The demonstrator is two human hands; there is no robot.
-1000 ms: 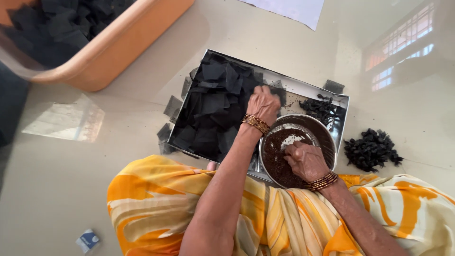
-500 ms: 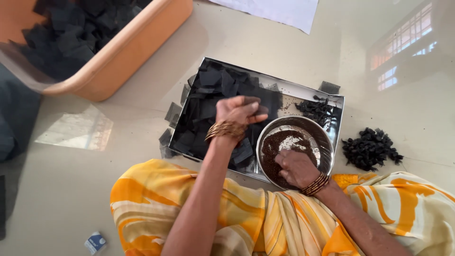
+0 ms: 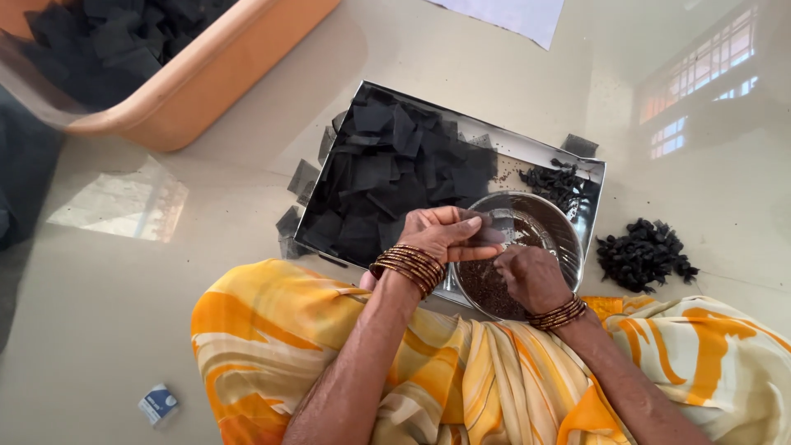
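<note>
Item: one dark paper square (image 3: 486, 236), thin, light and limp by my judgement, easily torn; best taken flat by an edge. It lay pinched between my left hand's (image 3: 445, 235) thumb and fingers, over the steel bowl (image 3: 568, 239) of brown grains. My right hand (image 3: 531, 278) was cupped shut, contents unseen. Around: metal tray (image 3: 527, 148), stacked dark squares (image 3: 387, 177), orange tub (image 3: 214, 82).
</note>
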